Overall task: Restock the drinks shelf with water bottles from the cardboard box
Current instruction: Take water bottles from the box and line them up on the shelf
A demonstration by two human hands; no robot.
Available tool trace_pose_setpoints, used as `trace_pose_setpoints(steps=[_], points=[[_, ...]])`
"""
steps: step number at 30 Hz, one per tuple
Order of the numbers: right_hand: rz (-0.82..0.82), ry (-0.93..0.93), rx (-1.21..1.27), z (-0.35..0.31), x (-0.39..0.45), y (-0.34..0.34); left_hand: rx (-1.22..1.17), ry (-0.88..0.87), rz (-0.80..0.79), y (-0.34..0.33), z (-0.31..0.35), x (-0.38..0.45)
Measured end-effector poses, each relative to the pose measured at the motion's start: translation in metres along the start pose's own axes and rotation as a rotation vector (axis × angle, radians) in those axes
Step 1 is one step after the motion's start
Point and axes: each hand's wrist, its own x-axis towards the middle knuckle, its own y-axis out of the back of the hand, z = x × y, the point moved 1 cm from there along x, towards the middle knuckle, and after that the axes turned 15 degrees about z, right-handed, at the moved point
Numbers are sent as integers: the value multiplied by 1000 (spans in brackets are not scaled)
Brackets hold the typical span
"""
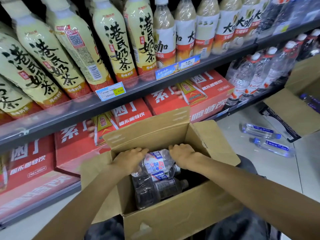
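Water bottle [156, 161] in cardboard box [181, 217], gripped between both hands [129, 159].

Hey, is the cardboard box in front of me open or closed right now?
Open. The cardboard box has its flaps folded outward, water bottles show inside, and both hands reach in.

box [173, 220] btm cropped, lower bottles [155, 191] dim
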Motion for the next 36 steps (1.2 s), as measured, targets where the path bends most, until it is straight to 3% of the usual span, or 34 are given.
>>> trace_pose_setpoints(steps=[6, 17, 31, 36], points=[[196, 120, -54, 7, -5, 39, -77, 13, -3, 11, 0, -1], [341, 447, -90, 5, -16, 68, -78, 3, 22, 14, 3, 0], [461, 560, -140, 27, -25, 104, -111, 48, 28, 15, 1, -6], [465, 556, -25, 37, -30, 105, -88, 30, -10, 9, 3, -10]])
